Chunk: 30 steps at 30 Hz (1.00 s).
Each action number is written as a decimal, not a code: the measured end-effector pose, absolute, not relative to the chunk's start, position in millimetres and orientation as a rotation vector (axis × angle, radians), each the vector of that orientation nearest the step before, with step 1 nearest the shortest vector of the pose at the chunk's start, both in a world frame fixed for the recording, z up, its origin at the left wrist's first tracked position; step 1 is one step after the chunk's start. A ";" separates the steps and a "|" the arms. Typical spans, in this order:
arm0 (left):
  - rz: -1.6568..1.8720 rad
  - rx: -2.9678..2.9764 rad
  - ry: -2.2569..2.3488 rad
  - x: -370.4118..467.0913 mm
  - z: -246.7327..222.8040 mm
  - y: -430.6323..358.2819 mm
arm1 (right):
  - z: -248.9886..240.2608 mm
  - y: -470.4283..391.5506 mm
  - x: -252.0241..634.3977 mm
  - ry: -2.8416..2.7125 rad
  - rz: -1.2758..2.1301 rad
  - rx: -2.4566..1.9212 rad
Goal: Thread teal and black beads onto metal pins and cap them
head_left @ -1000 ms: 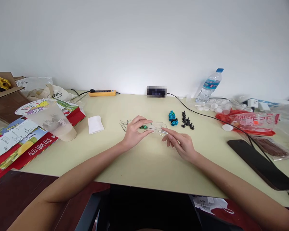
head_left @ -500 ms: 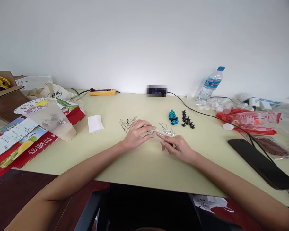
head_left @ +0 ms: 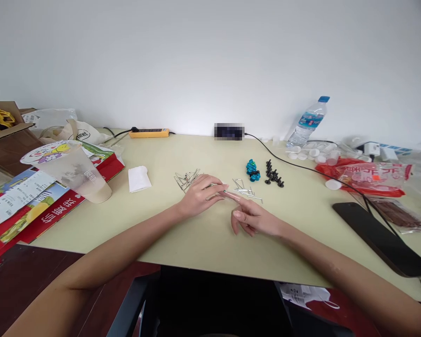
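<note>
1. Centrally in the head view, the left hand (head_left: 201, 195) has its grip pinching a small green piece (head_left: 224, 191), mostly hidden, over the worktop (head_left: 196, 243).
2. The right hand (head_left: 256, 219) has its grip spread, index finger at that piece.
3. Metal rods (head_left: 245, 192) lie just beyond; blue beads (head_left: 252, 169) sit beside black pegs (head_left: 273, 174).

The pale table (head_left: 196, 243) bore white paper (head_left: 139, 179) around nine o'clock, an orange power strip (head_left: 149, 134) near eleven, blue pieces (head_left: 252, 169) and black pieces (head_left: 274, 176) toward two.
</note>
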<state>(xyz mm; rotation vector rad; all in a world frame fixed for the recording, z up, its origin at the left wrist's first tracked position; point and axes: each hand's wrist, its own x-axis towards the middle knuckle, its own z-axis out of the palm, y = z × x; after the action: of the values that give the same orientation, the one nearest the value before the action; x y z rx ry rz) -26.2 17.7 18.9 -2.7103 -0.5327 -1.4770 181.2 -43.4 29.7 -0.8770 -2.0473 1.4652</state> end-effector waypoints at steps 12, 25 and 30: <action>-2.542 -2.588 -1.270 -31.2 34.8 31.2 | 11.3 -11.2 175.7 -2.187 -0.115 -1.235; -2.094 -3.132 -0.973 -7.1 24.1 -9.0 | 9.4 2.8 156.3 -2.480 -0.108 -1.072; -1.971 -3.112 -0.866 -8.1 24.3 -10.0 | 12.9 -2.0 161.8 -2.423 0.093 -1.032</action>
<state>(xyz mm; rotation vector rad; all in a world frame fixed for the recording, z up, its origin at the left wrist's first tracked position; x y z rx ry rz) -8.1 -10.0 24.3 -3.1118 -0.8659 -1.9711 161.8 -2.0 12.9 -1.0323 -2.4225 0.0926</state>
